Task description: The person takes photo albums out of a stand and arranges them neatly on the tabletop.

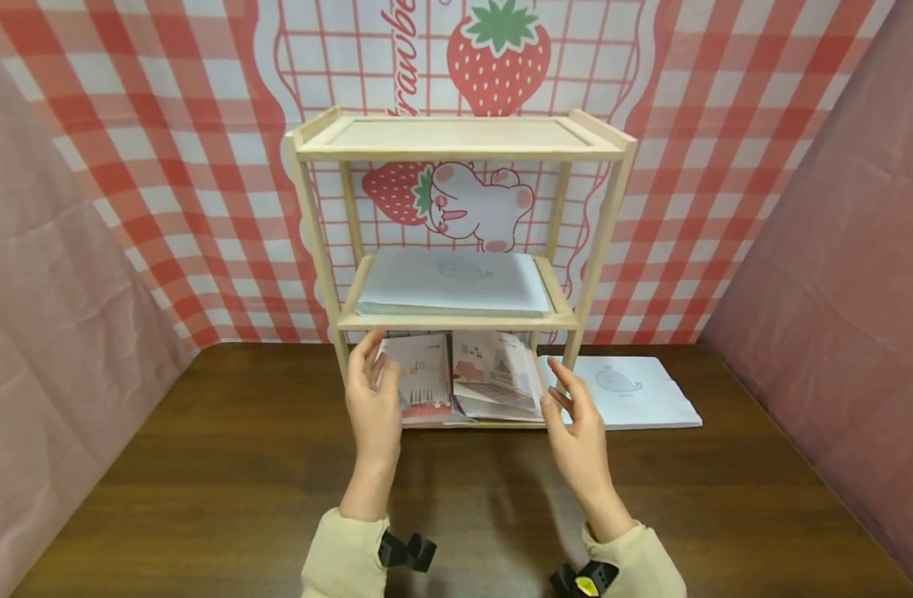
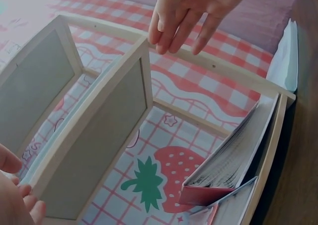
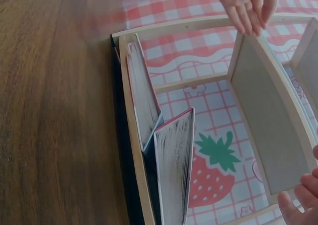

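1. Two pale, rectangular, illustrated paper books (image 1: 497, 374): side by side, lower shelf of the three-tier, pale wooden rack (image 1: 456, 322).
2. Left hand (image 1: 374, 403), right hand (image 1: 580, 428): flanking the rack; fingers (image 1: 572, 384) loosely extended, gripping nothing.
3. Brown wood-grain desk (image 1: 239, 482): supports the rack.

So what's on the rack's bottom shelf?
Two books rest side by side on the bottom shelf; their undersides and the shelf surface beneath them are covered, so can't be seen.
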`<state>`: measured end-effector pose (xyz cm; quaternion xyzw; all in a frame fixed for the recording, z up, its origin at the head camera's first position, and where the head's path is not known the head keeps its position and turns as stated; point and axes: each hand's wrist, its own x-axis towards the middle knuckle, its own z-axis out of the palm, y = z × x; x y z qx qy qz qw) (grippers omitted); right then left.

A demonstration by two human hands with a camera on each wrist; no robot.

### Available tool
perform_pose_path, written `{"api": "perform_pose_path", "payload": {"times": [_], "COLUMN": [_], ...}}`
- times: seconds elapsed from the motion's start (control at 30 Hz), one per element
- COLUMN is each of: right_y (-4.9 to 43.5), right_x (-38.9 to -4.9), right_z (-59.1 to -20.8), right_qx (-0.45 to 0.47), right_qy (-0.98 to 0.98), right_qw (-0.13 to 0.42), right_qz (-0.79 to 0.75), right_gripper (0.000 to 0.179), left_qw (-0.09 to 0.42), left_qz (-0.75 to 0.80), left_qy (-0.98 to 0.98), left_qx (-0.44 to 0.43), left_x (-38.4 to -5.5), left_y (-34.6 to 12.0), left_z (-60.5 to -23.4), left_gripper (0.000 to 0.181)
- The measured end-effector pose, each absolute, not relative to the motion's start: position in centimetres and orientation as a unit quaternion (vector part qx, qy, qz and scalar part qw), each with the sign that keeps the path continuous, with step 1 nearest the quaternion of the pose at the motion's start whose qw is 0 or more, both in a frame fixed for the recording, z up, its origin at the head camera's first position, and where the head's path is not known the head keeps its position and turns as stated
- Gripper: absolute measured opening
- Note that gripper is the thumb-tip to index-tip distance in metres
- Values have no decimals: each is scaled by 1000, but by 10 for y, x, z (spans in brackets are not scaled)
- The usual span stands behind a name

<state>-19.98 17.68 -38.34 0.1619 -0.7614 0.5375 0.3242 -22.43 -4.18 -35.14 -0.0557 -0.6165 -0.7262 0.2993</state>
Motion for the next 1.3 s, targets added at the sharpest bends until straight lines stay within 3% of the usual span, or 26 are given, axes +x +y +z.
{"api": "perform_pose_path", "payload": {"times": [0.37, 0.63, 0.97, 1.3], "right_y": [171, 166, 184, 183], "right_x": [-196, -185, -215, -229], "right_z": [-373, -349, -356, -339], "right_qx": [196, 182, 189, 187], "right_qy": [-775, -789, -785, -769], "right_qw": [328, 319, 335, 372], "right_qz": [503, 492, 485, 484], "right_gripper": [52, 51, 50, 38], "left_qw": [312, 257, 293, 275], "left_qz": [-684, -697, -650, -583], "left_qy": [-648, -660, -690, -760], "left_qx": [-119, -115, -129, -84], "left_x": [-211, -209, -232, -240], "left_y": [-54, -60, -69, -76], "left_z": [-327, -321, -328, -320], "left_gripper": [58, 57, 58, 61]}}
